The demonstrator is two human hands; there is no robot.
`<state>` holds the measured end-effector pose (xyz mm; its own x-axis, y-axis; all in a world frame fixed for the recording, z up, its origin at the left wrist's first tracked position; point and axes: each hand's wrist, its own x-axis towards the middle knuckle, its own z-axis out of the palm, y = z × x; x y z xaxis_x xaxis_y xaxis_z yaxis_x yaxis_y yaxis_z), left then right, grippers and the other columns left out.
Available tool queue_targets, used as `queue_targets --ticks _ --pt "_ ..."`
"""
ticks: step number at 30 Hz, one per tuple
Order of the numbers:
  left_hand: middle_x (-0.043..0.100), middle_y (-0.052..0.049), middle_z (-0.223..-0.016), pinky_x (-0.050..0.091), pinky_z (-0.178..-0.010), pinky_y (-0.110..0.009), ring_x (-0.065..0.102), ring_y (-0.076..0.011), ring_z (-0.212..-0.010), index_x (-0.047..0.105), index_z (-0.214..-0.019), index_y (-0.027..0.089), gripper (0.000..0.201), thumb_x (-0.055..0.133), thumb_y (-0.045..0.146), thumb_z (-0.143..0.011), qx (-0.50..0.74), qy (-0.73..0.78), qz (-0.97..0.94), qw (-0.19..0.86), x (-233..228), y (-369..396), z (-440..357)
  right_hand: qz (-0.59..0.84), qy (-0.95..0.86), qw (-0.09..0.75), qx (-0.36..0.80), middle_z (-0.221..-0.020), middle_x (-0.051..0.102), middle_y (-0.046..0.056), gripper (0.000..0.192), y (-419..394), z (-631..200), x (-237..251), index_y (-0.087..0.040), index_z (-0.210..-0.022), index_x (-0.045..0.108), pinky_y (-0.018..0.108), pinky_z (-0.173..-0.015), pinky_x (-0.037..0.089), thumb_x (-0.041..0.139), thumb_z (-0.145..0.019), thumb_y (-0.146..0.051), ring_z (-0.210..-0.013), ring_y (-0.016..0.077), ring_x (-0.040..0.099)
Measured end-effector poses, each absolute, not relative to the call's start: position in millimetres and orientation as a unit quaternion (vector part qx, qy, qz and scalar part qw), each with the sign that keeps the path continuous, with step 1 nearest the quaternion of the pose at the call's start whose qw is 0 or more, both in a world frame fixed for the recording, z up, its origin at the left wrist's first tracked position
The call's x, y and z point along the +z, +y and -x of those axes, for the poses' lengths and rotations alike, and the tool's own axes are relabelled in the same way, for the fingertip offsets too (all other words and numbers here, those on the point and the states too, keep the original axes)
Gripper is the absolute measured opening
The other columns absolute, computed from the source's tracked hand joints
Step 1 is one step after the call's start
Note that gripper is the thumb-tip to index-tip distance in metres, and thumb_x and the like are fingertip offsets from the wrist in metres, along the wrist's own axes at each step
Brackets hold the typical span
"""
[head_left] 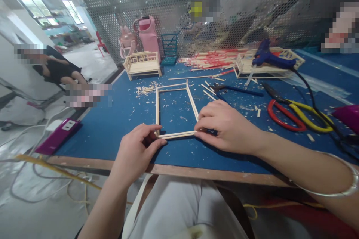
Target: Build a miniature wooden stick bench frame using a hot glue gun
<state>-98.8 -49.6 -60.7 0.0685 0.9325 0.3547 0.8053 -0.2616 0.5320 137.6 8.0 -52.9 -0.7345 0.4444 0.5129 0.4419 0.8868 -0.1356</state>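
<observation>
A rectangular frame of thin pale wooden sticks point(157, 110) lies on the blue tabletop in front of me. My left hand point(140, 145) pinches its near left corner between thumb and fingers. At the near right corner, my right hand point(221, 125) grips the frame with the fingertips pressed together. The near side, a doubled stick point(179, 134), runs between my two hands. The exact contact at the right corner is partly hidden by my fingers.
Behind the frame stand a small stick bench point(143, 64) and a pile of red-tipped sticks point(213, 59). A blue glue gun point(273, 58) rests on another stick model point(246, 69). Pliers point(241, 90) and red-yellow scissors point(300, 114) lie right; a purple power strip point(57, 138) sits left.
</observation>
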Motion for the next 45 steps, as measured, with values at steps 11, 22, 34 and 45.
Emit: queue_targets --ticks 11,22,34,45 --pt "0.064 0.0 -0.067 0.047 -0.061 -0.027 0.058 -0.0143 -0.06 0.069 -0.087 0.022 0.016 0.064 0.032 -0.076 0.344 0.61 -0.705 0.109 -61 -53 100 0.237 -0.93 0.275 0.055 -0.069 0.063 0.003 0.016 8 -138 -54 -0.018 -0.071 0.063 0.033 -0.071 0.033 0.053 -0.083 -0.02 -0.067 0.0154 0.054" --pt "0.067 -0.001 -0.076 0.047 -0.067 -0.026 0.061 -0.0146 -0.07 0.068 -0.079 0.02 0.011 0.062 0.03 -0.078 0.353 0.592 -0.715 0.118 -60 -52 99 0.248 -0.932 0.258 0.061 -0.07 0.063 0.003 0.017 7 -136 -55 -0.017 -0.072 0.063 0.032 -0.071 0.033 0.052 -0.084 -0.021 -0.066 0.0145 0.054" --pt "0.068 -0.002 -0.077 0.047 -0.066 -0.026 0.062 -0.0152 -0.069 0.067 -0.078 0.021 0.017 0.059 0.035 -0.079 0.349 0.591 -0.72 0.099 -60 -52 101 0.249 -0.935 0.241 0.08 -0.082 0.063 0.005 0.014 16 -151 -43 -0.018 -0.088 0.062 0.031 -0.072 0.039 0.062 -0.075 -0.024 -0.077 0.0178 0.056" --pt "0.059 -0.01 -0.115 0.052 -0.079 -0.038 0.059 -0.0262 -0.1 0.053 -0.121 0.023 0.055 0.065 0.046 -0.073 0.435 0.597 -0.674 -0.001 -68 -57 110 0.192 -0.917 0.347 -0.042 -0.083 0.063 0.007 0.014 13 -136 -45 -0.016 -0.078 0.065 0.029 -0.069 0.039 0.053 -0.085 -0.021 -0.076 0.0153 0.053"
